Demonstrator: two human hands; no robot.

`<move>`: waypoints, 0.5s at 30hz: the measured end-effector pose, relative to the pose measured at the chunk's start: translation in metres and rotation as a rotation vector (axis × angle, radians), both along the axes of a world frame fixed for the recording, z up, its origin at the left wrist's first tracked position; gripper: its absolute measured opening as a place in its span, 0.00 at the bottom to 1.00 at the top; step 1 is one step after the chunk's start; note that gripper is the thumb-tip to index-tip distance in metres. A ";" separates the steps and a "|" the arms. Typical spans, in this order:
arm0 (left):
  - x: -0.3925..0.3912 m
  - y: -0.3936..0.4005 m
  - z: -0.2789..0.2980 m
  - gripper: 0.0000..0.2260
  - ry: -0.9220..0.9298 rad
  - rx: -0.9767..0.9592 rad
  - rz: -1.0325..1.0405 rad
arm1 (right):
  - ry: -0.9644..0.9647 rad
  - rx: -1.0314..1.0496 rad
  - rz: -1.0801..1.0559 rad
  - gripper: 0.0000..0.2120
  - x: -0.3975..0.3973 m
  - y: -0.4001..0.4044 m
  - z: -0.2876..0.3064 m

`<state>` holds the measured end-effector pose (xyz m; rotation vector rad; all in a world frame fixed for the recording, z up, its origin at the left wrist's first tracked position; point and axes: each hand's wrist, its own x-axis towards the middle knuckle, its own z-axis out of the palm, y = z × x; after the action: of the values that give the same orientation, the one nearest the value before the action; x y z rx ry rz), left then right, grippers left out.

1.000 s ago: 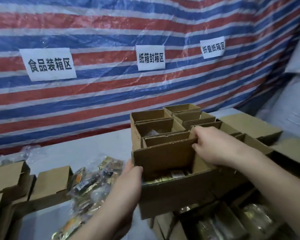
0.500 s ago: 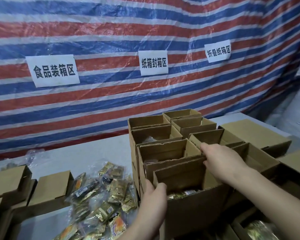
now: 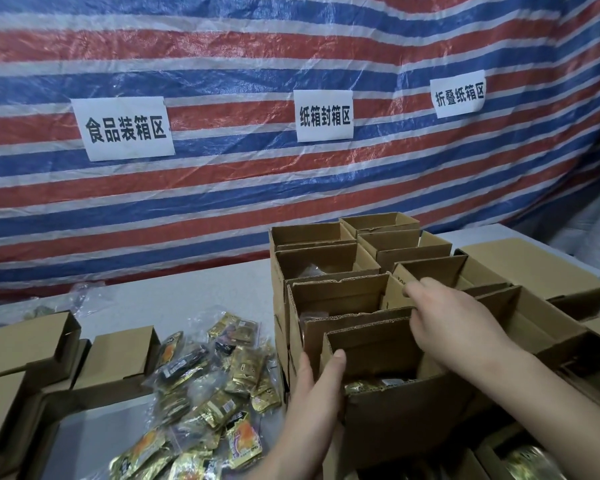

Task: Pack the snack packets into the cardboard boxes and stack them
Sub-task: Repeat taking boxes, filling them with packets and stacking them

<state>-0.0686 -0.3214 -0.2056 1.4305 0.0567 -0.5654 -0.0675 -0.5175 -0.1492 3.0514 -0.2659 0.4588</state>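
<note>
Head view: an open cardboard box [image 3: 399, 407] holding gold snack packets [image 3: 364, 386] sits at the near end of a row of open boxes [image 3: 329, 271] on the white table [image 3: 194, 296]. The left hand [image 3: 317, 386] grips its left corner, thumb curled over the rim. The right hand [image 3: 454, 327] holds the raised back flap [image 3: 368, 344], fingers curled over its right edge. A loose pile of packets [image 3: 215, 382] lies just left of the row. Behind hangs a striped tarp [image 3: 222, 57] with paper signs [image 3: 123, 129].
</note>
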 end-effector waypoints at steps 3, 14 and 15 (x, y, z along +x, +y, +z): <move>0.008 0.011 -0.009 0.36 0.042 0.025 0.066 | -0.051 0.032 0.078 0.09 0.002 0.023 0.010; 0.037 0.179 -0.031 0.14 -0.097 0.223 0.283 | -0.071 0.363 0.424 0.07 0.048 0.195 0.015; 0.040 0.197 -0.032 0.12 -0.124 0.252 0.307 | -0.057 0.396 0.444 0.07 0.057 0.210 0.009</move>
<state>-0.0290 -0.1247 -0.2377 1.6608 0.2519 -0.2206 -0.0109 -0.3071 -0.1404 3.4897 0.3768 0.5710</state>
